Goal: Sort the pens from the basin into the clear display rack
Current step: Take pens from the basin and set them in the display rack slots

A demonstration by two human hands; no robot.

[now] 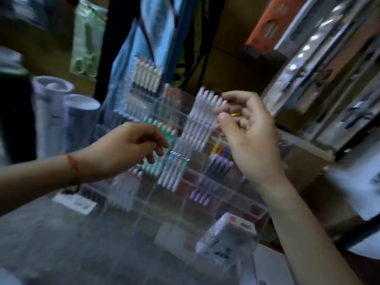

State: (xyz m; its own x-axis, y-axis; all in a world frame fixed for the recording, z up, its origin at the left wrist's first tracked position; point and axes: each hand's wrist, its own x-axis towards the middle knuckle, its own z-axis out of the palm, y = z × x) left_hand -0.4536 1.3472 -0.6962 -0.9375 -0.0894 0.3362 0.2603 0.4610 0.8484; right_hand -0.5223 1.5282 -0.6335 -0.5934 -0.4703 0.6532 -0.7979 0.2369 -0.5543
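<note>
Pretty blurry shot, but here's what we've got, going left to right. At the far left edge of the worktop (61, 243) stand a couple of pale rolls (53, 112), with a green scissors pack (87, 40) hanging above them. Our left hand (131, 147), red thread (72, 163) on the wrist, hovers in front of the left half of the clear display rack (205, 204). Its fingers droop loosely curled with nothing in them, the tips just in front of the green pens (164, 136). All the pens we can see are already in the rack, in stepped rows. There are white-capped pens (147, 77) at its top left corner, a long white row (201, 118) in the middle and purple pens (218, 165) lower right. Every row has its long axis running from the rack's front edge up toward the back, caps pointing up and leaning a bit right. Our right hand (246, 130) is up by the top right end of that white row, fingers curled in, thumb and fingertips pinching a thin yellow stick (235, 114) that lies roughly sideways. We honestly can't tell if it's a pen. A small white box (232, 233) sits at the rack's front right corner. Up at the right there's an orange box (267, 23) and shiny blister packs (318, 68).
</note>
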